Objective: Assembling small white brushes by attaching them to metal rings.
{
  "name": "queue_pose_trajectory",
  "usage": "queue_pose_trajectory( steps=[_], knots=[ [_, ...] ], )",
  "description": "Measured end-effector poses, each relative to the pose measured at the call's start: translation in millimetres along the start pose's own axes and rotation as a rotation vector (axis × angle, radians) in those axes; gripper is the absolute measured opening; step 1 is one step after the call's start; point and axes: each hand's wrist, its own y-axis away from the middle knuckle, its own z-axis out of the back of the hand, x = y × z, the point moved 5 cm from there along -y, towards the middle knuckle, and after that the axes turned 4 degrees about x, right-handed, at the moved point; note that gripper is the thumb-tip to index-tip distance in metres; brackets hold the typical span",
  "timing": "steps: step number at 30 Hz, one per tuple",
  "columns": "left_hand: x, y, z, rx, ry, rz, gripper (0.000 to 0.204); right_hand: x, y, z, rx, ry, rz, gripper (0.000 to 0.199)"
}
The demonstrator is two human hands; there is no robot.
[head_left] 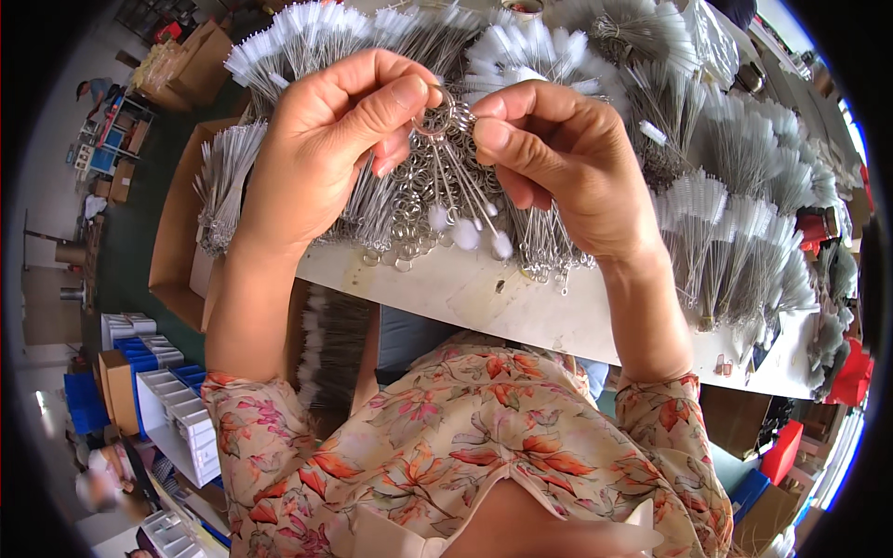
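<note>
Both my hands are raised over the near part of the table. My left hand [339, 130] pinches a metal ring [430, 121] between thumb and forefinger. Several small wire brushes [462, 191] hang from this ring by their looped ends, their white bristle tips pointing down. At the ring's right side, my right hand [563, 149] closes thumb and forefinger on the wire loops; exactly which loop it grips is too small to tell. Below the hands lies a heap of loose metal rings [409, 219].
Bundles of white-bristled wire brushes [735, 139] cover much of the pale table [446, 293]. A cardboard box [177, 223] stands against its left side. White plastic bins [181, 423] are stacked at the lower left. Red and blue containers [781, 451] stand at the lower right.
</note>
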Motion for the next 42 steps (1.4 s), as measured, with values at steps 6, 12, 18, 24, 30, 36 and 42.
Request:
queue_pose_trajectory(
  steps=[6,12,18,24,30,36,42],
  knots=[
    [-12,8,-5,-0.010,-0.635,-0.190,0.015,-12,-7,1,0.015,0.023,-0.037,0.015],
    [8,27,2,-0.005,0.136,0.196,0.019,-24,-7,-12,0.057,-0.035,-0.068,0.013],
    [10,52,17,-0.259,-0.025,-0.109,0.019,-33,-5,-44,0.088,-0.028,0.015,0.012],
    [26,80,25,-0.458,0.388,-0.103,0.018,-71,-13,-81,-0.001,0.004,0.308,0.009],
    [37,121,57,-0.597,0.363,-0.091,0.017,-96,-28,-126,-0.063,0.249,0.380,0.016],
    [12,190,107,-0.616,0.018,-0.015,0.018,-143,-21,-135,0.091,0.379,0.155,0.014],
    [79,290,127,-0.519,-0.387,0.583,0.017,-206,27,-118,0.278,0.674,-0.111,0.013]
  ],
)
